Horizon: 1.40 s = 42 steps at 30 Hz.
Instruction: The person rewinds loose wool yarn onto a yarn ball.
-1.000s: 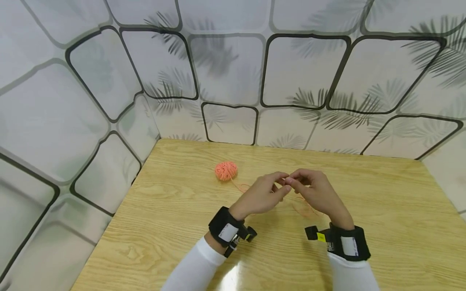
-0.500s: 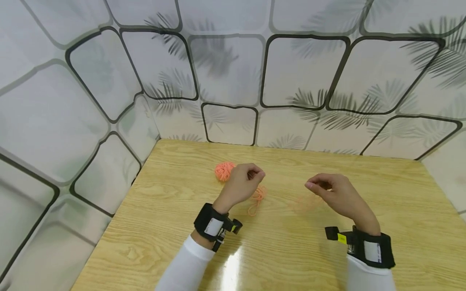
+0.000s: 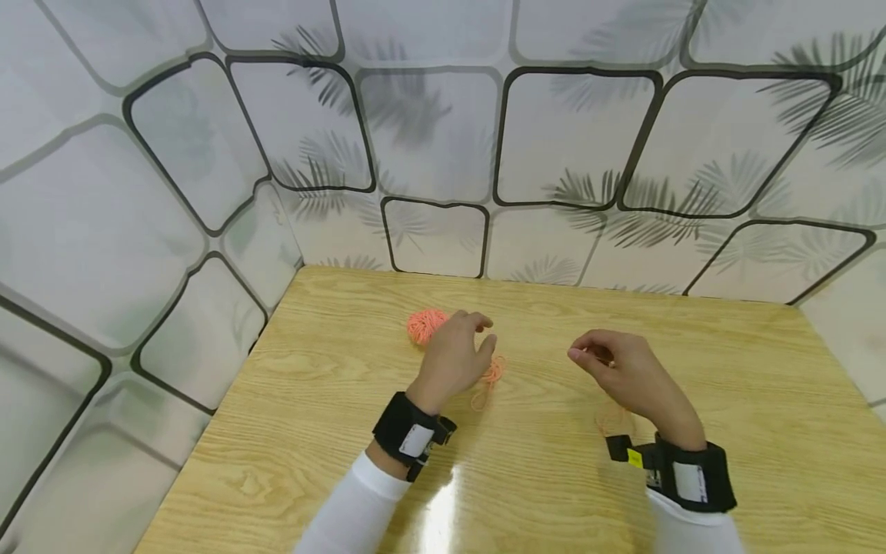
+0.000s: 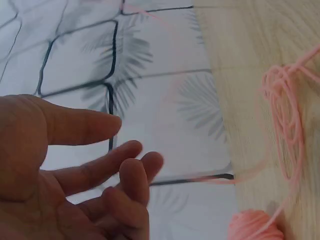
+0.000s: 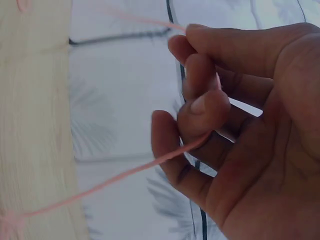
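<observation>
A ball of coral yarn point(image 3: 424, 327) lies on the table, partly covered by my left hand point(image 3: 448, 360). That hand hovers with thumb and fingers apart; in the left wrist view nothing sits between them. Loose loops of yarn point(image 4: 284, 117) lie on the table near the ball. My right hand point(image 3: 630, 373), held over the table to the right, pinches a yarn strand point(image 5: 125, 173) between thumb and index finger. The strand also runs through its curled lower fingers and trails down to the table. More yarn point(image 3: 614, 421) shows faintly below this hand.
The wood-grain table point(image 3: 332, 415) meets a patterned wall point(image 3: 436, 238) along its back edge, and another patterned panel point(image 3: 104, 200) rises at the left. Black straps with small cameras sit on both wrists.
The hands, together at first, have drawn apart, left hand leftward and right hand rightward. The left thumb and fingers have since spread. The right hand has shifted slightly back left.
</observation>
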Tool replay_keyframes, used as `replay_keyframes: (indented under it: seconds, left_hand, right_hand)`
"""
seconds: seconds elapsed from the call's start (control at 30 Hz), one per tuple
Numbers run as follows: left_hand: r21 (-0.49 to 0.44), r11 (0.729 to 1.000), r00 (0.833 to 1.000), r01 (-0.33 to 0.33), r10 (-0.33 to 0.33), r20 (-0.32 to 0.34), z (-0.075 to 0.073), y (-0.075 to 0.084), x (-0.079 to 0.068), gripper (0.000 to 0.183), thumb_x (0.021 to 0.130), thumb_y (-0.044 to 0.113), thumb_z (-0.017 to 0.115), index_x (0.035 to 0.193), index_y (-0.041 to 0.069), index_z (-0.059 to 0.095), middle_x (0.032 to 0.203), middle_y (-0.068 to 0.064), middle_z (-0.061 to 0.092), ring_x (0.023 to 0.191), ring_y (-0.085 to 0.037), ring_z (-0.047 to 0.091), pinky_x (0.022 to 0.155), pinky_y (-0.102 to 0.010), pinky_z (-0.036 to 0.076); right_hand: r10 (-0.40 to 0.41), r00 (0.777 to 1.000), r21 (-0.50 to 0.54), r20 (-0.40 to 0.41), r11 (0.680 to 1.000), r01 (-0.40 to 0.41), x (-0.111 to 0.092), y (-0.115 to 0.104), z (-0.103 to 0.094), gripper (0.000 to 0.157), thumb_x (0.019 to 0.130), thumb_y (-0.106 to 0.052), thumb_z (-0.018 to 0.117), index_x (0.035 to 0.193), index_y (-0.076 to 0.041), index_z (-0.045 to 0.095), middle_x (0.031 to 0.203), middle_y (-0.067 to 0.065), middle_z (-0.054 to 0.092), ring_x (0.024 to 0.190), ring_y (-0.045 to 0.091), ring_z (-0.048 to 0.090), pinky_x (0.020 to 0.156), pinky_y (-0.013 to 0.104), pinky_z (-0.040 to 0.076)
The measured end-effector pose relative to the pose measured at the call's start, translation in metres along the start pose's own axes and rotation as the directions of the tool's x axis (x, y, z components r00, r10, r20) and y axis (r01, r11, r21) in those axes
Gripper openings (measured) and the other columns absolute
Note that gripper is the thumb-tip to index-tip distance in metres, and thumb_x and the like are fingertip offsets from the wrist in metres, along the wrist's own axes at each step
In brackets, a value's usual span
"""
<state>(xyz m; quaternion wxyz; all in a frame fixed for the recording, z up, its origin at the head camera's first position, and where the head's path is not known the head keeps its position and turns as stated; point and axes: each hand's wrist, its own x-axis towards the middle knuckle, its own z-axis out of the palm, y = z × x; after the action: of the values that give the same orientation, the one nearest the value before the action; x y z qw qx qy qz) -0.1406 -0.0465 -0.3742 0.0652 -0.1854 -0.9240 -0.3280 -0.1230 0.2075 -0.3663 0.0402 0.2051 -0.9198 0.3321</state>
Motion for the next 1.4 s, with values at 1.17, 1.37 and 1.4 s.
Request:
replay_keyframes:
  seconds: [1.17,1.37,1.4]
  left_hand:
    - [0.035,0.999,0.969,0.016,-0.007,-0.248,-0.015,-0.021,0.001,0.016,0.09,0.021,0.056,0.088,0.012,0.068,0.071,0.005,0.058,0.057,-0.006,0.05,0.051,-0.022,0.04]
    - [0.148,0.989,0.991,0.019,0.0,-0.132,-0.009,-0.014,-0.001,0.02,0.09,0.024,0.056,0.098,0.01,0.067,0.085,-0.002,0.062,0.069,-0.014,0.055,0.06,-0.026,0.043]
    - [0.169,0.986,0.996,-0.007,0.022,-0.086,-0.006,-0.01,-0.002,0.024,0.091,0.026,0.055,0.104,0.009,0.065,0.092,-0.004,0.062,0.077,-0.017,0.057,0.066,-0.027,0.044]
  right_hand:
    - [0.028,1.0,-0.141,-0.013,0.99,-0.029,-0.022,0.021,-0.025,0.023,0.094,-0.033,0.051,0.098,-0.014,0.064,0.084,-0.006,0.059,0.077,0.013,0.057,0.063,0.034,0.046]
    - [0.021,1.0,-0.073,-0.016,0.997,-0.022,-0.017,0.013,-0.017,0.02,0.094,-0.031,0.051,0.097,-0.015,0.062,0.088,-0.004,0.06,0.083,0.018,0.059,0.069,0.037,0.047]
    - [0.007,1.0,-0.056,-0.012,0.998,-0.007,-0.015,0.009,-0.013,0.019,0.094,-0.031,0.051,0.097,-0.015,0.062,0.087,-0.005,0.06,0.083,0.017,0.059,0.069,0.037,0.047]
